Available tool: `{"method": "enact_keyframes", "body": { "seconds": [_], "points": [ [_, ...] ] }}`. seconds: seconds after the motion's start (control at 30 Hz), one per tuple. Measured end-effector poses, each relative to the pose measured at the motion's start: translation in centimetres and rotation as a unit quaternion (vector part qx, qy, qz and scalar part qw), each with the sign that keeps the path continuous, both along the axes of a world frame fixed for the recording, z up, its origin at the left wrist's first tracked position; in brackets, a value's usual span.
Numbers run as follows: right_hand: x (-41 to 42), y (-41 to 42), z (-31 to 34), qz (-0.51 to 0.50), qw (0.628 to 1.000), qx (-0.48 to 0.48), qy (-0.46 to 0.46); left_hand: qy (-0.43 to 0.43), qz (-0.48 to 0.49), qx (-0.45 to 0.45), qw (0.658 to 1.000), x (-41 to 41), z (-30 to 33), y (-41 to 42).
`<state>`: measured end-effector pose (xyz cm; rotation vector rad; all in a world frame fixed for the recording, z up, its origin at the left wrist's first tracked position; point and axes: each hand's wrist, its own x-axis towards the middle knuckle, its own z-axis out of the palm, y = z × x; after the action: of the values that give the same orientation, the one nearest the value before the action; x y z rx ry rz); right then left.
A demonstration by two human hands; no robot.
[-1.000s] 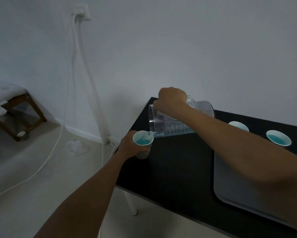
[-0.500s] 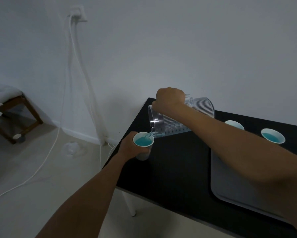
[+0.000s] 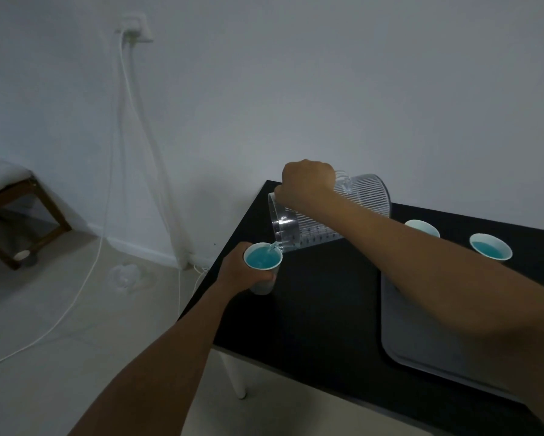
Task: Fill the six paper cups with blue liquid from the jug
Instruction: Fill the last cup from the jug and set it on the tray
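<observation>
My left hand (image 3: 237,272) grips a white paper cup (image 3: 263,268) near the table's left edge; the cup holds blue liquid close to the rim. My right hand (image 3: 306,183) holds the handle of a clear ribbed jug (image 3: 314,228), tipped almost level with its spout over the cup. A thin stream runs from the spout into the cup. Two more paper cups stand at the back right: one (image 3: 490,250) shows blue liquid, the other (image 3: 421,228) is partly hidden behind my right forearm.
The black table (image 3: 321,325) carries a grey tray (image 3: 428,350) at the right, partly under my right arm. White cables (image 3: 129,171) hang from a wall socket to the floor at the left. A wooden stool (image 3: 25,209) stands at the far left.
The blue liquid in the held cup has risen. The jug is tipped a little further. Both hands stay in nearly the same place.
</observation>
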<state>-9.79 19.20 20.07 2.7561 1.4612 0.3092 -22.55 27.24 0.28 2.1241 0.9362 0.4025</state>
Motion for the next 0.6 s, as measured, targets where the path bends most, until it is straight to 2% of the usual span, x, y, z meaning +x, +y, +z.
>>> {"method": "enact_keyframes", "body": {
  "seconds": [0.27, 0.47, 0.6],
  "points": [
    [0.2, -0.3, -0.1, -0.01, 1.0, 0.016, 0.009, -0.015, 0.033, -0.034, 0.999, 0.3, 0.3, -0.4],
    [1.3, -0.9, -0.8, -0.028, 0.998, 0.04, 0.051, -0.016, 0.012, 0.017, 1.0, 0.6, 0.6, -0.3],
    [2.5, -1.7, -1.7, -0.058, 0.99, 0.083, 0.095, -0.041, 0.027, -0.031, 0.998, 0.9, 1.2, -0.5]
  ]
}}
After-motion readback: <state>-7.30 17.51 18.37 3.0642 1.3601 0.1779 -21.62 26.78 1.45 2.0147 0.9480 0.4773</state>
